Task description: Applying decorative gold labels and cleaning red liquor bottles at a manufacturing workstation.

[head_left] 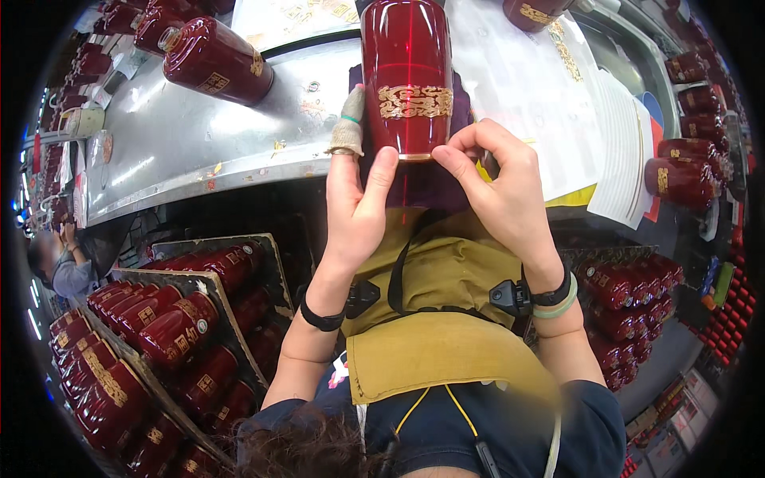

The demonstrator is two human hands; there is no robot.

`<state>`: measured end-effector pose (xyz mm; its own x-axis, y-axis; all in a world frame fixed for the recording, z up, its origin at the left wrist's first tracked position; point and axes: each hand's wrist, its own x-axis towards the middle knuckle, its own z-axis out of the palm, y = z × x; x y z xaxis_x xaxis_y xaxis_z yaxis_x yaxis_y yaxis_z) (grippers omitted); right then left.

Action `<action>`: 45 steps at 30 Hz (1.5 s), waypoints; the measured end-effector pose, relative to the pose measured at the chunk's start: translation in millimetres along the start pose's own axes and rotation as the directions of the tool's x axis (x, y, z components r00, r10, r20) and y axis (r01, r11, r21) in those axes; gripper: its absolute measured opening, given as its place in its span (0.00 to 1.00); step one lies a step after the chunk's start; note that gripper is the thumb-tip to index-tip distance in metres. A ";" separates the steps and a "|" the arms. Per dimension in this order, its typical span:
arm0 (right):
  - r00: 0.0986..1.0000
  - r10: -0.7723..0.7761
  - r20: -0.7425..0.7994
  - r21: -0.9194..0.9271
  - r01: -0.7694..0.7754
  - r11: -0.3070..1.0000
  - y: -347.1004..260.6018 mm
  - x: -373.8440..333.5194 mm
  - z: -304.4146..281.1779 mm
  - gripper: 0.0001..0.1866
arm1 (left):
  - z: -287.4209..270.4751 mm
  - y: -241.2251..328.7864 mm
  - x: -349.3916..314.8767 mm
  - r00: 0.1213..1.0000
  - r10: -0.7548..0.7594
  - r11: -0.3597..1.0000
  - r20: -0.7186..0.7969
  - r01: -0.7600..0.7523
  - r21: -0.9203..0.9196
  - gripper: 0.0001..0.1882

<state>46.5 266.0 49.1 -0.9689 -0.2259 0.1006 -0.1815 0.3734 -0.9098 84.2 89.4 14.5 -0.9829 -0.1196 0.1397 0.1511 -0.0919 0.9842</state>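
A glossy dark red bottle (406,60) with a gold ornamental band lies at the table's near edge, its base toward me. A thin red light line runs down its middle, and a narrow gold edge rings the base. My left hand (355,191) holds the bottle's left side, a cloth sleeve covering one finger and the thumb beside the base. At the base's right corner, my right hand (506,175) is closed in a pinch. Whatever sits between its thumb and forefinger is too small to make out. Dark purple cloth (422,185) lies beneath the bottle.
Another red bottle (215,64) lies on the metal table (191,143) at left. White sheets (526,95) with gold decals cover the right side. Racks of red bottles (171,319) stand below left, more bottles (625,299) below right. A person (70,267) is at far left.
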 end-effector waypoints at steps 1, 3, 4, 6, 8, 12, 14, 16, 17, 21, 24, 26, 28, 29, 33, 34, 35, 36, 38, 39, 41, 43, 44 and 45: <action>1.000 0.000 0.000 0.001 0.000 1.000 -0.4 0.0 0.2 0.10 | -4.0 -3.9 -0.3 0.999 0.044 0.998 -0.016 -0.043 0.037 0.33; 1.000 0.019 0.009 -0.007 -0.019 1.000 -1.9 0.4 -0.1 0.10 | -9.3 -12.5 -1.5 0.986 0.145 0.986 -0.082 -0.137 0.093 0.31; 1.000 0.018 0.009 -0.006 -0.018 1.000 -2.6 0.7 -0.4 0.10 | -9.1 -13.7 -2.8 0.986 0.146 0.986 -0.082 -0.138 0.094 0.31; 0.999 0.027 0.016 -0.021 -0.027 0.999 -3.2 0.7 -1.3 0.10 | -7.2 -15.4 -6.7 0.934 0.319 0.938 -0.161 -0.288 0.193 0.27; 1.000 0.020 0.008 -0.024 -0.020 1.000 -1.0 0.8 -1.5 0.10 | -14.0 -18.3 -8.8 0.904 0.424 0.829 -0.050 -0.365 0.424 0.30; 1.000 0.005 0.003 0.003 -0.005 1.000 -1.5 0.9 0.6 0.10 | -7.9 -24.8 -8.6 0.814 0.573 0.720 -0.095 -0.443 0.534 0.24; 1.000 0.008 0.005 -0.012 -0.008 1.000 -0.9 0.8 -0.7 0.10 | -11.2 -19.5 -1.2 0.691 0.709 0.425 0.144 -0.581 0.694 0.17; 1.000 0.010 0.010 -0.023 -0.010 1.000 -0.9 1.1 -1.0 0.10 | -7.8 -14.9 1.7 0.685 0.712 0.419 0.155 -0.591 0.689 0.17; 1.000 0.013 0.010 -0.024 -0.013 1.000 -1.3 1.5 -0.7 0.10 | -7.5 -14.7 2.3 0.693 0.703 0.416 0.162 -0.584 0.697 0.17; 1.000 -0.001 0.020 -0.032 0.001 0.999 -0.3 2.1 -1.1 0.10 | -6.7 -10.6 3.2 0.712 0.678 0.398 0.184 -0.565 0.722 0.13; 1.000 -0.011 0.004 -0.020 0.012 1.000 0.8 2.5 -0.3 0.10 | -8.0 -12.9 4.8 0.708 0.679 0.396 0.194 -0.577 0.714 0.10; 1.000 -0.010 -0.001 -0.021 0.010 1.000 0.7 2.0 -0.7 0.10 | -7.0 -13.2 5.4 0.697 0.691 0.399 0.191 -0.589 0.703 0.09; 1.000 -0.009 -0.005 -0.021 0.009 1.000 0.2 1.9 -2.6 0.10 | -4.8 -13.1 3.9 0.709 0.684 0.414 0.171 -0.571 0.708 0.11; 1.000 -0.015 0.019 -0.029 0.016 0.999 -1.5 2.9 -6.2 0.10 | -4.5 -14.4 3.7 0.707 0.686 0.414 0.173 -0.574 0.706 0.11; 0.974 0.082 0.209 -0.046 -0.074 0.996 -1.1 9.4 -26.7 0.11 | -11.3 -25.7 -3.0 0.754 0.656 0.527 0.036 -0.492 0.693 0.13; 0.975 0.084 0.205 -0.049 -0.075 0.996 0.1 9.0 -30.4 0.11 | -10.9 -26.4 -2.9 0.762 0.648 0.566 0.000 -0.482 0.669 0.14; 0.979 0.059 0.196 -0.050 -0.050 0.997 1.8 8.2 -32.8 0.12 | -11.2 -25.5 -2.2 0.744 0.667 0.522 0.044 -0.508 0.685 0.14; 0.981 0.033 0.189 -0.048 -0.024 0.999 3.9 7.9 -33.7 0.12 | -10.2 -24.4 -2.8 0.744 0.667 0.523 0.044 -0.510 0.683 0.14; 0.981 0.037 0.192 -0.030 -0.032 0.999 6.2 7.1 -33.8 0.12 | -8.0 -21.3 -5.3 0.740 0.667 0.449 0.086 -0.492 0.746 0.14; 0.980 0.044 0.195 -0.020 -0.041 0.999 7.3 7.1 -32.1 0.12 | -9.7 -21.4 -5.1 0.728 0.674 0.408 0.122 -0.506 0.760 0.16; 0.979 0.052 0.198 -0.008 -0.051 0.999 7.9 7.4 -30.0 0.12 | -5.4 -21.1 -5.4 0.729 0.678 0.428 0.099 -0.500 0.753 0.17; 0.978 0.052 0.203 -0.008 -0.051 0.999 4.1 7.8 -29.3 0.12 | -3.6 -18.5 -4.6 0.728 0.682 0.451 0.072 -0.496 0.742 0.18; 0.978 0.052 0.202 -0.010 -0.051 0.999 3.6 8.0 -29.0 0.12 | -3.4 -17.2 -3.9 0.705 0.699 0.385 0.117 -0.510 0.770 0.19; 0.978 0.059 0.200 -0.015 -0.057 0.998 4.5 8.3 -29.2 0.12 | -2.4 -16.4 -2.8 0.683 0.711 0.318 0.165 -0.522 0.792 0.20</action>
<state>32.8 292.0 57.7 -0.9247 -0.3791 -0.0356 -0.1287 0.3992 -0.9078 84.8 88.9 -2.3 -0.5814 0.0160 0.8135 0.4781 0.8157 0.3256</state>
